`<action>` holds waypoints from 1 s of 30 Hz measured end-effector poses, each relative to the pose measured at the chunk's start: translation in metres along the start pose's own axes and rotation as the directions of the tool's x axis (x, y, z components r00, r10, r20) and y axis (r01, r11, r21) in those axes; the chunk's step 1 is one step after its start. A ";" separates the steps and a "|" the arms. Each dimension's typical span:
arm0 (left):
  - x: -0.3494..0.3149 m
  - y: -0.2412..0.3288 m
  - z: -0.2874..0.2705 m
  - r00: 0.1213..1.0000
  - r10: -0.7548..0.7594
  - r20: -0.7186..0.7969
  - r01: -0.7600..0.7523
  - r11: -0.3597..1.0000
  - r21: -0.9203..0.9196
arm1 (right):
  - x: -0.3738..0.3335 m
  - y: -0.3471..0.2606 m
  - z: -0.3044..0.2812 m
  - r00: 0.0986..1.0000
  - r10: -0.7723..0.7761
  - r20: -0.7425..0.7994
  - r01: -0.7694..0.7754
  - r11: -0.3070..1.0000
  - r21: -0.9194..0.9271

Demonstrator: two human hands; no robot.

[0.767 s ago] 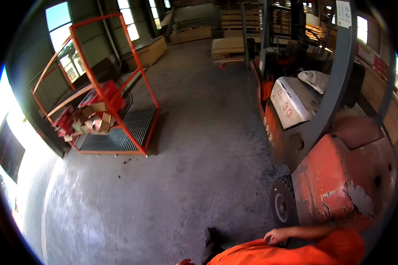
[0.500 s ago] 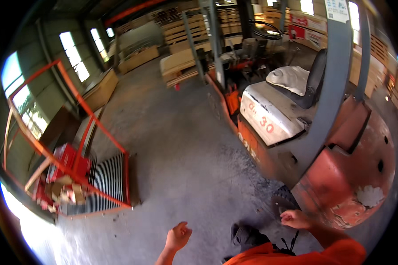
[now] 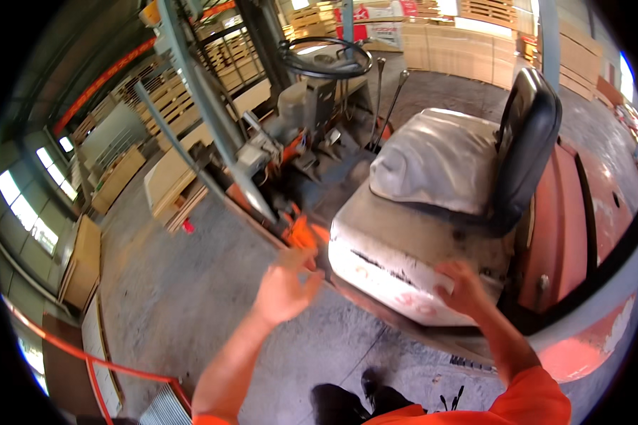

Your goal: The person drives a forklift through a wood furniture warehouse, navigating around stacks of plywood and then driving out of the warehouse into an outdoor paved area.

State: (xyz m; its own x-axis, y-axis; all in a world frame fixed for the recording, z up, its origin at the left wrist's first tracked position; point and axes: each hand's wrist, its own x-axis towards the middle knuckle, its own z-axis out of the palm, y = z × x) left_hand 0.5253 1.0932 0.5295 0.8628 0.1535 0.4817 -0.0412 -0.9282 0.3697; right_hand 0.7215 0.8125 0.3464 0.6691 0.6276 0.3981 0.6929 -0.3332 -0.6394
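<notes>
Close in front of me stands a worn red and white forklift with its side open. My left hand is raised near its step, just below an orange item at the cab's lower edge, with fingers apart and nothing in them. My right hand is at the white seat base, its fingers parted and slightly bent; whether it touches the base is unclear. On that base is a seat under a pale, wrinkled cover, with a black backrest. Beyond are a black steering wheel and levers.
A grey upright post frames the cab's front. At the lower left is a red metal frame with a ribbed platform. Stacked boards lie beyond the forklift's front, and wooden panels stand at the back.
I have come closer to the forklift and my view has turned toward its seat. Both hands have risen and reached forward to the cab opening. The red frame has slid to the lower left.
</notes>
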 end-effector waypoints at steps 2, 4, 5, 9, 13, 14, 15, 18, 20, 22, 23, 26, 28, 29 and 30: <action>0.089 -0.020 -0.018 0.996 0.092 0.002 -0.092 0.992 0.084 | 0.085 0.029 -0.013 0.986 0.102 -0.133 -0.097 0.994 0.047; 0.180 -0.040 -0.019 0.968 0.239 -0.073 -0.228 0.964 0.138 | 0.155 0.069 -0.045 0.955 0.173 -0.242 -0.228 0.948 -0.223; 0.227 -0.046 -0.008 0.933 0.328 -0.148 -0.305 0.939 0.162 | 0.176 0.104 -0.060 0.913 0.153 -0.379 -0.319 0.847 -0.425; 0.390 -0.108 0.009 0.777 0.606 -0.174 -0.478 0.746 0.463 | 0.248 0.096 -0.062 0.814 0.569 -0.115 -0.493 0.575 -0.653; 0.503 -0.159 -0.041 0.892 0.449 0.047 -0.378 0.686 0.622 | 0.285 0.089 -0.052 0.781 0.623 0.036 -0.404 0.549 -0.732; 0.504 -0.153 -0.052 0.946 0.149 0.287 -0.292 0.775 0.560 | 0.275 0.098 -0.045 0.794 0.606 0.048 -0.338 0.504 -0.795; 0.487 -0.165 -0.037 0.930 0.292 0.222 -0.366 0.700 0.613 | 0.268 0.112 -0.044 0.687 0.718 0.112 -0.374 0.481 -0.793; 0.500 -0.167 -0.019 0.901 0.283 0.329 -0.420 0.760 0.496 | 0.282 0.101 -0.038 0.326 0.900 0.291 -0.442 0.417 -0.795; 0.501 -0.178 -0.029 0.891 0.224 0.395 -0.395 0.812 0.430 | 0.303 0.113 -0.036 0.300 0.902 0.310 -0.402 0.414 -0.816; 0.499 -0.189 -0.032 0.858 0.212 0.469 -0.407 0.837 0.366 | 0.287 0.126 -0.018 0.327 0.901 0.286 -0.421 0.410 -0.809; 0.503 -0.188 -0.037 0.830 0.157 0.535 -0.395 0.842 0.367 | 0.297 0.129 -0.020 0.288 0.897 0.336 -0.392 0.431 -0.813; 0.522 -0.177 -0.043 0.686 -0.024 0.727 -0.339 0.874 0.348 | 0.298 0.126 -0.018 0.193 0.885 0.424 -0.389 0.466 -0.795; 0.539 -0.169 -0.040 0.540 -0.160 0.826 -0.269 0.897 0.350 | 0.292 0.129 -0.012 0.199 0.910 0.362 -0.469 0.413 -0.781; 0.546 -0.170 -0.035 0.493 -0.174 0.852 -0.268 0.902 0.339 | 0.294 0.135 -0.012 0.143 0.899 0.414 -0.456 0.431 -0.779; 0.553 -0.171 -0.031 0.444 -0.190 0.876 -0.266 0.905 0.331 | 0.290 0.134 -0.011 0.147 0.915 0.377 -0.501 0.397 -0.769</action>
State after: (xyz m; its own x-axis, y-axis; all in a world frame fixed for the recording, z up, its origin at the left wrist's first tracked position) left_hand 0.9943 1.3475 0.7570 0.8323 -0.0523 -0.5518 -0.0997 -0.9934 -0.0562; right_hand 1.0116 0.9423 0.3835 0.6306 0.0523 -0.7744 0.1468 -0.9878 0.0529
